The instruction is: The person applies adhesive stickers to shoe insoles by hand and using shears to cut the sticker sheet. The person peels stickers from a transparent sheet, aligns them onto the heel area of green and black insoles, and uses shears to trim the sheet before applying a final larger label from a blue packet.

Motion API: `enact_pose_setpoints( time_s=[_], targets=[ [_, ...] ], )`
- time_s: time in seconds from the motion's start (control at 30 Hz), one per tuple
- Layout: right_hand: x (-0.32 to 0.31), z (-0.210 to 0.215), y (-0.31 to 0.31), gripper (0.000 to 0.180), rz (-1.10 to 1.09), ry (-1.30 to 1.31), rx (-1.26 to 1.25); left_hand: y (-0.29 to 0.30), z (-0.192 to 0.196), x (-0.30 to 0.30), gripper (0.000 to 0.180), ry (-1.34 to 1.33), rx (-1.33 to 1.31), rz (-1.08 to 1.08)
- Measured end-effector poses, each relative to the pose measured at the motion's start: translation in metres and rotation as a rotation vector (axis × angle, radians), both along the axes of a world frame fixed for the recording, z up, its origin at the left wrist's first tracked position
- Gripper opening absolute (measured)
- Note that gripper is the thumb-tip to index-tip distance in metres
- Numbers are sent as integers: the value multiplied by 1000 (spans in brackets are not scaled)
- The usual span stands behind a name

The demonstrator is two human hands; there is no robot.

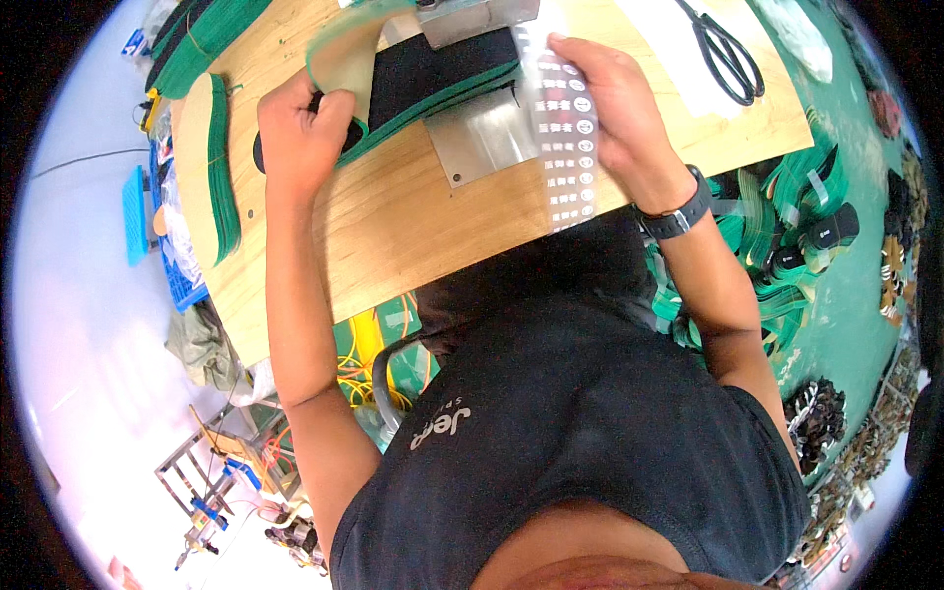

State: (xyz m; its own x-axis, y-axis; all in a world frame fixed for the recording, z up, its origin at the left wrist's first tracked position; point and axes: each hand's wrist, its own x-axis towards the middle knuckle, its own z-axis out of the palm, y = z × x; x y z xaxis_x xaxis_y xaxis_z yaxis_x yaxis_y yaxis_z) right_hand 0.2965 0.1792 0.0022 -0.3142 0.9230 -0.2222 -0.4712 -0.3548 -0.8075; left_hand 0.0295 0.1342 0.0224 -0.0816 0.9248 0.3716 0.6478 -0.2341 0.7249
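While clutching green-edged black strip in tightly curled fingers of left hand, touching printed clear film with right hand; can't tell exact pinch. Strip location: on table, running right toward metal block. Probably aligning; next, likely: square film up, keep flat.

Bright — washed-out left, bent edges

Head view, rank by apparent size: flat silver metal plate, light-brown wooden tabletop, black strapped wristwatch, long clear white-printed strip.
1. Light-brown wooden tabletop
2. Long clear white-printed strip
3. Flat silver metal plate, partly covered
4. Black strapped wristwatch

Only visible parts ranked.
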Motion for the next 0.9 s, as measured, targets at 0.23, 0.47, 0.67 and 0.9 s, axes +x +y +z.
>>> enact_pose_setpoints(
  time_s=[0.23,0.47,0.67,0.9],
  targets=[
    [-15,1,-8,18,149,-69,-9,1,-3,-5,14,-39,-13,-24],
    [-13,-4,-3,18,232,-125,46,2,-3,-4,17,-12,-17,-28],
    [-15,-12,-1,21,202,-163,14,5,-10,-14,18,54,-22,-23],
    [-15,-18,2,21,225,-218,55,0,-2,2,20,26,-59,-47]
  ],
)
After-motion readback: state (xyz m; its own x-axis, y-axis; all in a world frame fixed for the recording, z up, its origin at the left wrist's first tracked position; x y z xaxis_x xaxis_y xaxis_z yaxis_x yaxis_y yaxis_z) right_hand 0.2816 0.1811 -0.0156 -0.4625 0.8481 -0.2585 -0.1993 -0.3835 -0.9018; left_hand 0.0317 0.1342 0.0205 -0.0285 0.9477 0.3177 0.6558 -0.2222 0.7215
